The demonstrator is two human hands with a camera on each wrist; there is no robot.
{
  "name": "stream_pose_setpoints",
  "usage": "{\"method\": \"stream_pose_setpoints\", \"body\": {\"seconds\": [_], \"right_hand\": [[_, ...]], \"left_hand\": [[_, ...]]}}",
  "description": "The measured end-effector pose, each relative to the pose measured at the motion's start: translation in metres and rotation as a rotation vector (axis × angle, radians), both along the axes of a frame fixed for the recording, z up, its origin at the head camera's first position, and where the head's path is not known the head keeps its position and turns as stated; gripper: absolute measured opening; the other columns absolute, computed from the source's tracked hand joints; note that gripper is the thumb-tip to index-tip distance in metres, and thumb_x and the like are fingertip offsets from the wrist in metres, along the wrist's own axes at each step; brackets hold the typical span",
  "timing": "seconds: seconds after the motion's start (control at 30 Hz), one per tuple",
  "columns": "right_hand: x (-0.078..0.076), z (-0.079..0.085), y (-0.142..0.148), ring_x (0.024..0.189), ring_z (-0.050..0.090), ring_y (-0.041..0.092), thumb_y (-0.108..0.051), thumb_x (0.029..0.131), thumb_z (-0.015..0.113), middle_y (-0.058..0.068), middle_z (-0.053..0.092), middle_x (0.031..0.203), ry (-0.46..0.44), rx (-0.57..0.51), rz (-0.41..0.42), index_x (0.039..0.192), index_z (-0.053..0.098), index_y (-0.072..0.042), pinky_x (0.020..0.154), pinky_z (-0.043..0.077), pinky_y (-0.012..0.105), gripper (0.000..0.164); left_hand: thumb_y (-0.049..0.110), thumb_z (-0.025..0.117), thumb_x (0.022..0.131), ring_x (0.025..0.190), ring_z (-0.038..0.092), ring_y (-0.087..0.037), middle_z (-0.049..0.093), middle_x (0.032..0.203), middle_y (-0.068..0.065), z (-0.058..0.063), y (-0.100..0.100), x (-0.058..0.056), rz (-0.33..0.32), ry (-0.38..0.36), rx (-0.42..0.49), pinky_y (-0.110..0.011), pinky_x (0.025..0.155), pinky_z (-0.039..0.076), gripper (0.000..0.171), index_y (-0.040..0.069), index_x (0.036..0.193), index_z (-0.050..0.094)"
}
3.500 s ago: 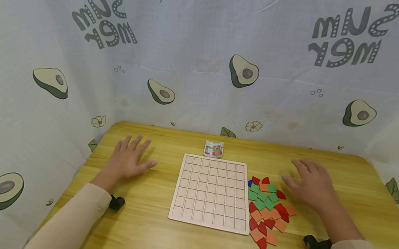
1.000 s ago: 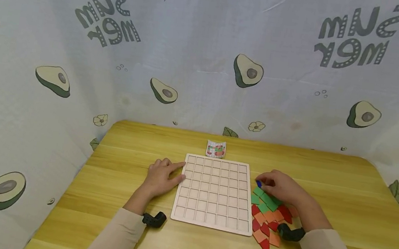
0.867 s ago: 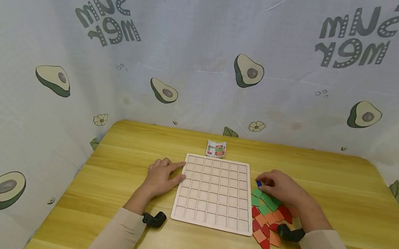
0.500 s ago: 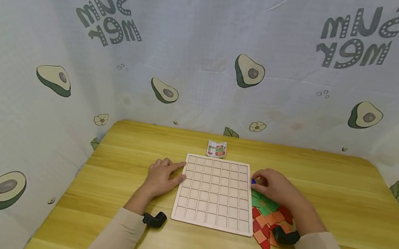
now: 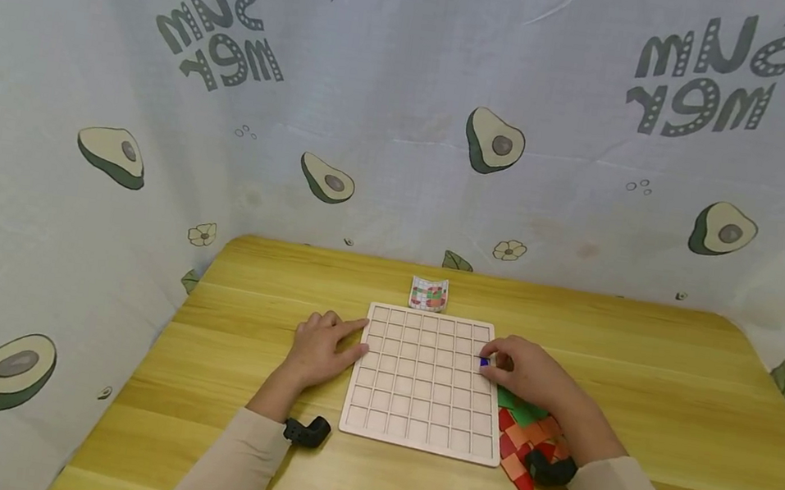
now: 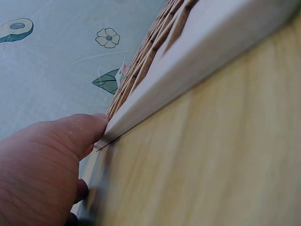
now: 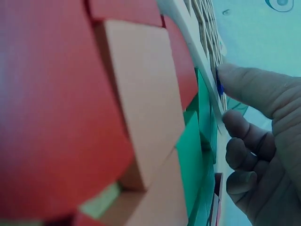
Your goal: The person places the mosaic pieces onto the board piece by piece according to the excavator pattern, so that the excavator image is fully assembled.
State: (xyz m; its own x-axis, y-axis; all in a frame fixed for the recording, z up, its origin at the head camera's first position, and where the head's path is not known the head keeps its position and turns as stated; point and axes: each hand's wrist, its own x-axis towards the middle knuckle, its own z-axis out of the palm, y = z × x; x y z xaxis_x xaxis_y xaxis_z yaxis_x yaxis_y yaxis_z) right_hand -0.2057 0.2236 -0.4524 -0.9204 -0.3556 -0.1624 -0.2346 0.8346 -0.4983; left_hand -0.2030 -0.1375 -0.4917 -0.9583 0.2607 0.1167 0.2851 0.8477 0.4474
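A pale wooden grid board [image 5: 413, 384] lies in the middle of the table. My right hand [image 5: 528, 370] pinches a small blue piece [image 5: 484, 362] between thumb and index finger, over the right-hand column of cells in the upper half. In the right wrist view the blue piece [image 7: 219, 87] shows only as a sliver by the thumb tip, the other fingers loosely bent. On the board's left edge rest the thumb and index fingertips of my left hand [image 5: 319, 349], with those fingers extended. The left wrist view shows the thumb [image 6: 89, 129] against the board's side [image 6: 160, 94].
Red quarter-round tiles [image 5: 523, 486], orange squares [image 5: 512, 464] and green squares [image 5: 526, 414] lie overlapping along the board's right side, partly under my right wrist. A curved pattern card [image 5: 428, 294] stands behind the board. A printed cloth [image 5: 404, 155] hangs behind the table [image 5: 269, 278].
Both hands have come inward from the table's sides. My right hand has taken the blue piece from the pile and carried it left over the board. My left hand stays at the board's edge.
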Motion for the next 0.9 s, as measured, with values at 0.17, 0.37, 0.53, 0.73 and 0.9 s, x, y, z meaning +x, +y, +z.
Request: {"method": "stream_pose_setpoints", "body": {"seconds": [0.17,0.37,0.53,0.73,0.9], "right_hand": [[0.000,0.001,0.000,0.084,0.052,0.017,-0.026,0.094,0.074,0.001,0.058,0.091,0.007,0.012,0.006,0.115,0.072,-0.014,0.073,0.045,0.031,0.024],[0.000,0.001,0.001,0.084,0.052,0.017,-0.026,0.094,0.074,0.001,0.058,0.091,0.001,0.005,-0.002,0.115,0.072,-0.015,0.072,0.045,0.031,0.023],[0.002,0.003,0.004,0.085,0.053,0.018,-0.028,0.094,0.074,0.002,0.059,0.092,-0.007,-0.023,-0.023,0.117,0.071,-0.014,0.073,0.046,0.032,0.027],[0.012,0.013,0.018,0.086,0.053,0.019,-0.028,0.094,0.074,0.003,0.062,0.095,0.038,-0.048,-0.055,0.119,0.070,-0.011,0.076,0.048,0.034,0.030],[0.027,0.017,0.042,0.084,0.052,0.016,-0.026,0.094,0.074,0.001,0.063,0.093,0.059,-0.065,-0.059,0.116,0.072,-0.007,0.072,0.048,0.028,0.029]], "left_hand": [[0.049,0.062,0.098,0.087,0.038,-0.019,0.056,0.101,-0.003,0.000,0.000,0.000,-0.002,-0.002,0.010,-0.040,0.082,0.031,0.050,0.030,0.144,0.061],[0.050,0.062,0.098,0.087,0.039,-0.019,0.056,0.100,-0.003,0.000,0.000,0.000,0.004,-0.003,0.004,-0.040,0.082,0.031,0.050,0.031,0.144,0.061],[0.050,0.062,0.098,0.087,0.039,-0.019,0.056,0.100,-0.002,-0.001,0.000,0.000,0.006,-0.006,0.002,-0.039,0.082,0.031,0.050,0.031,0.144,0.061],[0.050,0.062,0.098,0.087,0.039,-0.019,0.056,0.099,-0.002,-0.001,0.001,0.000,0.004,-0.003,0.000,-0.039,0.082,0.031,0.050,0.031,0.144,0.061],[0.049,0.062,0.098,0.087,0.039,-0.019,0.056,0.099,-0.002,0.000,0.001,0.000,0.003,-0.002,0.002,-0.039,0.082,0.031,0.050,0.030,0.144,0.061]]}}
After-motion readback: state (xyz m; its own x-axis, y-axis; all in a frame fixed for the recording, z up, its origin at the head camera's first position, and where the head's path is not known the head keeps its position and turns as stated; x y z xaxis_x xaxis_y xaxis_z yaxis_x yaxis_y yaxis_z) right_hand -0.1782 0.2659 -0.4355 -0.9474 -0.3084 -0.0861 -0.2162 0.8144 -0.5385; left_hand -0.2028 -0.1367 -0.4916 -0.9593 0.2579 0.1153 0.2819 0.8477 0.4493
